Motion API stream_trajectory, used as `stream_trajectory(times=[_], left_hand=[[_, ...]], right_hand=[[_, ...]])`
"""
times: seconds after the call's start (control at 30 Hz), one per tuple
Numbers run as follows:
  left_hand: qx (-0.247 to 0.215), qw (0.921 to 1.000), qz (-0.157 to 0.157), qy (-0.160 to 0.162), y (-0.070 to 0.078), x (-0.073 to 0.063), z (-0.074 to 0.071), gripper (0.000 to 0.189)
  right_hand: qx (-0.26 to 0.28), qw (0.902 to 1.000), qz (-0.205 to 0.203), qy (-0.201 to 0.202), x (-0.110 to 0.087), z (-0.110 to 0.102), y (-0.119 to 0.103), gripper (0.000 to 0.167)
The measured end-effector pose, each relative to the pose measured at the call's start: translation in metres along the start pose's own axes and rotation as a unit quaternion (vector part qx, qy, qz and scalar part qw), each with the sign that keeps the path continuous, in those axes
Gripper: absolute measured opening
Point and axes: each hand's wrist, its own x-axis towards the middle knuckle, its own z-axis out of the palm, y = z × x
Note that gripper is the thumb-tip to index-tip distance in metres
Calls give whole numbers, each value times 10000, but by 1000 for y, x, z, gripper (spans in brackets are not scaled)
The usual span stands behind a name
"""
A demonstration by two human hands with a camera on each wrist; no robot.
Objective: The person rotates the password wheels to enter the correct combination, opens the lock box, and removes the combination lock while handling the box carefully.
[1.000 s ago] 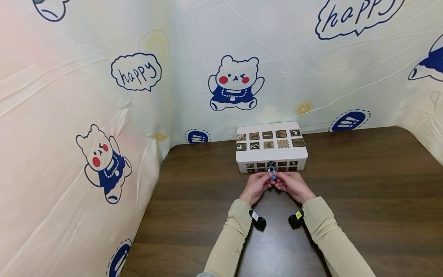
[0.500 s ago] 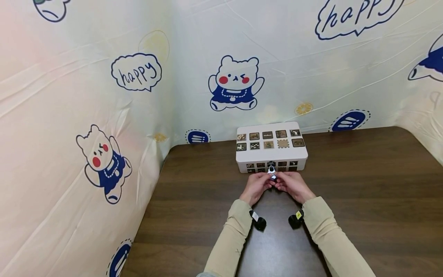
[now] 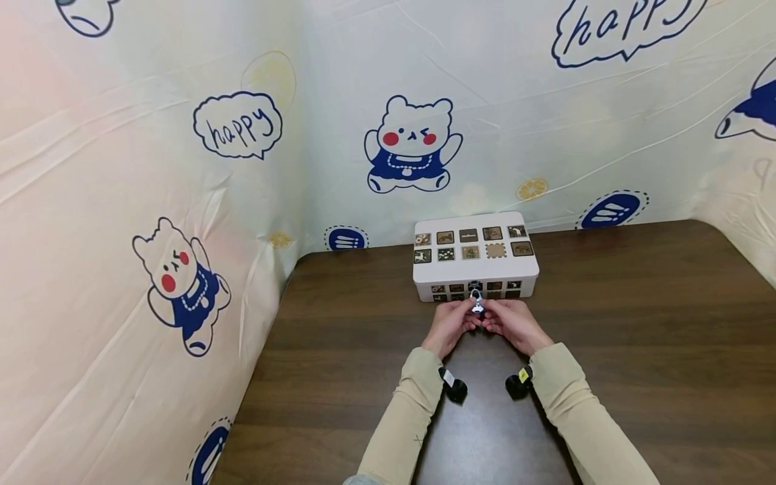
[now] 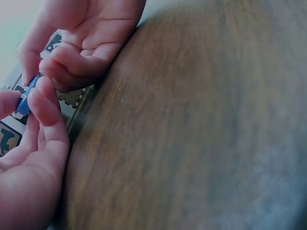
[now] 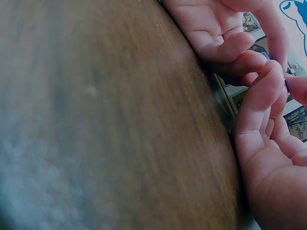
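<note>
Close in front of the white box [image 3: 475,266], both hands meet at a small blue padlock [image 3: 477,306] with a shiny metal loop. My left hand [image 3: 447,327] pinches it from the left between thumb and fingers. From the right side, my right hand [image 3: 514,325] pinches the same padlock. The left wrist view shows the blue padlock body [image 4: 27,98] between the fingertips. In the right wrist view, fingers hide most of it. Its loop points toward the dark metal clasp [image 3: 475,285] on the box's front and overlaps that area in the head view.
The box carries rows of small square picture stickers and stands at the back of the brown wooden table [image 3: 339,377]. Right behind it hangs a pale printed cloth [image 3: 327,148], which continues along the left side. A black wrist camera [image 3: 455,389] sits below the left cuff.
The padlock has turned slightly in the fingers, its visible face going from blue to bright silver. Both hands stay in almost the same place, and the box has not moved.
</note>
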Motion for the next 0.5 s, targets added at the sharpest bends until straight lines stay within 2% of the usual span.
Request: stream_trajectory(times=[0.27, 0.5], left_hand=[[28, 9997, 143, -178, -1, 0, -2, 21], [47, 9997, 148, -180, -4, 3, -4, 17]], right_hand=[[-85, 9998, 87, 144, 2, 1, 0, 17], [-125, 9998, 97, 148, 3, 2, 1, 21]])
